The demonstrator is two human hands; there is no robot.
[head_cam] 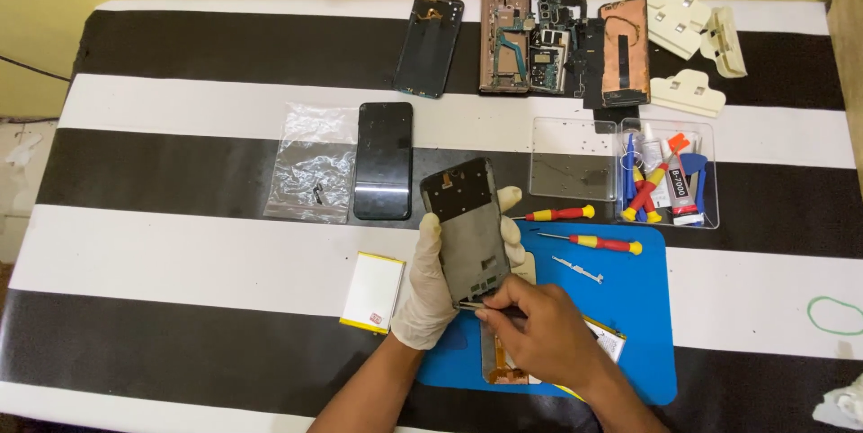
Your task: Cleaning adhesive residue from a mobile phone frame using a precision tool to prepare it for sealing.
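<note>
Gloved left hand (431, 294) gripping phone frame (467, 228), held tilted above blue mat (629, 307). Right hand (539, 330) pinched on thin tool (476, 307), tip touching frame's lower edge. Two red-yellow screwdrivers (593, 241) just right, on table (180, 253). Battery (373, 292) left.

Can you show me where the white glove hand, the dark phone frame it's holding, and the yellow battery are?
White-gloved left hand (427, 294): head view, on its back.
Dark rectangular phone frame (467, 226): head view, middle of panel.
Yellow-edged white flat battery (372, 292): head view, white face.
</note>
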